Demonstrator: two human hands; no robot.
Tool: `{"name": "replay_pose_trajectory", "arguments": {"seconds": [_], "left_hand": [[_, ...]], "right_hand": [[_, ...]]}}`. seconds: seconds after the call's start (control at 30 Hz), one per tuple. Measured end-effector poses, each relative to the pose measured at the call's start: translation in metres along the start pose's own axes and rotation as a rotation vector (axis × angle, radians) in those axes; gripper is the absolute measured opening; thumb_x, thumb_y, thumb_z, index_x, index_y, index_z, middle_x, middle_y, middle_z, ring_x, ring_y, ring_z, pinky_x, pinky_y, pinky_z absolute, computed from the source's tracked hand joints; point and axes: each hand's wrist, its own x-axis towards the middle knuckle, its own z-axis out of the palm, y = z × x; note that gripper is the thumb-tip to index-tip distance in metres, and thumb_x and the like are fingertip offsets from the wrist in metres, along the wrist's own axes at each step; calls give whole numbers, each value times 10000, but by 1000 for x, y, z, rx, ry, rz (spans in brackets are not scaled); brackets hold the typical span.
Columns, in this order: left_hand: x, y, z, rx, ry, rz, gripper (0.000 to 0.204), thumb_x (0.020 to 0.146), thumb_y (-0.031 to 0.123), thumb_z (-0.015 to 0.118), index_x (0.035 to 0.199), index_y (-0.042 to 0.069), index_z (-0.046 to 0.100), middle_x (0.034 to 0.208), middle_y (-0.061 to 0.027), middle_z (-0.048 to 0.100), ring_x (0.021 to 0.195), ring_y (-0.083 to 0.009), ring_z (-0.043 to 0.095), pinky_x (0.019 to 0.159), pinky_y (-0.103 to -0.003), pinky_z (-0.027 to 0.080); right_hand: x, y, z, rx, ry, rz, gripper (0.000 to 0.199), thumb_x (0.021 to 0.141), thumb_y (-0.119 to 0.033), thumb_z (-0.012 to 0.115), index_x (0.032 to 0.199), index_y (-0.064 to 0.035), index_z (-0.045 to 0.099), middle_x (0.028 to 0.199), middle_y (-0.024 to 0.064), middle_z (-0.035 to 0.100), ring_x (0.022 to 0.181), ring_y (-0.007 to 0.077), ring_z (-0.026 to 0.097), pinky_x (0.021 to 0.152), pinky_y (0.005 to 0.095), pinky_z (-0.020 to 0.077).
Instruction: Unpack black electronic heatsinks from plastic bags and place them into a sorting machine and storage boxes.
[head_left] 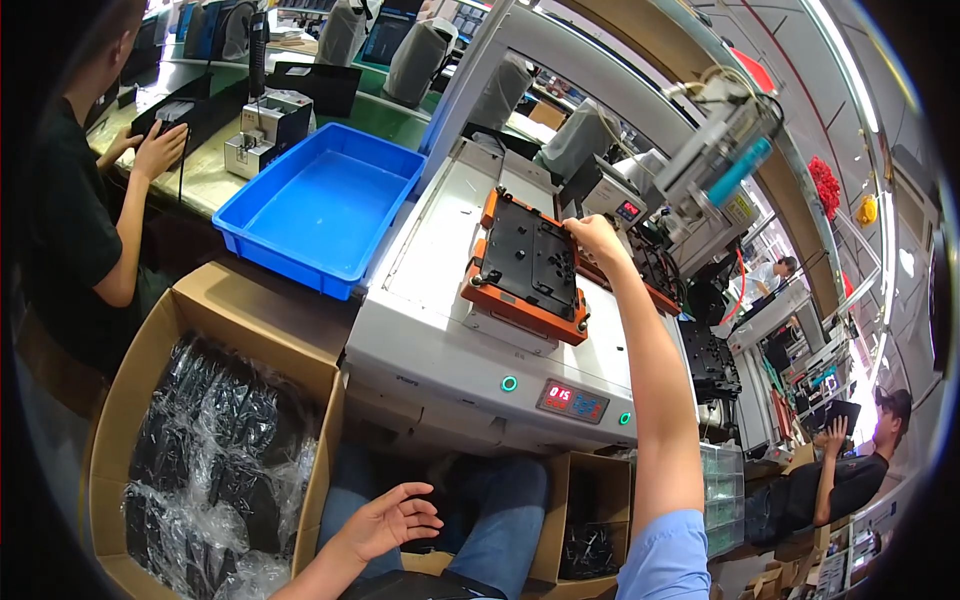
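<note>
My right hand (pixel 597 240) reaches across the machine to the right edge of an orange fixture (pixel 525 313). Its fingers are pinched together there, and what they hold, if anything, is too small to tell. In the fixture lies a black plastic panel (pixel 525 255) with small raised parts on it. Over my lap, well away from the machine, my left hand (pixel 395 520) hovers with fingers loosely apart and nothing in them. A second orange fixture (pixel 655 290) with black parts sits just right of my right hand, partly hidden by my arm.
A blue tray (pixel 340 270) stands left of the machine (pixel 450 365). Below it, a cardboard box (pixel 325 480) holds plastic-wrapped black parts. A screwdriving head (pixel 720 150) hangs at upper right. Another cardboard box (pixel 563 500) is by my knees. A co-worker (pixel 75 220) works at left.
</note>
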Motion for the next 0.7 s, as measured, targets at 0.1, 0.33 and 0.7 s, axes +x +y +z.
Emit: {"name": "replay_pose_trajectory", "arguments": {"seconds": [0.1,0.33,0.7], "left_hand": [[-2,0,-1,-13,6,1,391,967,292,415,1260,35,456,1090,-164,609,1066,-356,565,954,-470,434],[2,-1,1,-12,19,-4,377,970,287,403,1250,41,465,1073,-154,614,1057,-352,570,930,-452,448],[-3,-1,5,58,92,16,353,975,274,390,1234,48,472,1027,-140,623,1009,-331,592,891,-447,470]], "right_hand": [[-7,-23,2,351,-49,289,251,787,-233,600,636,-53,512,530,-20,408,428,87,332,407,242,249],[-24,-21,1,431,-38,156,378,860,-392,589,750,-33,546,588,-12,444,465,78,367,413,224,310],[-217,-26,37,278,448,-229,259,908,-282,571,860,-28,588,829,33,597,745,110,541,692,254,411]]}}
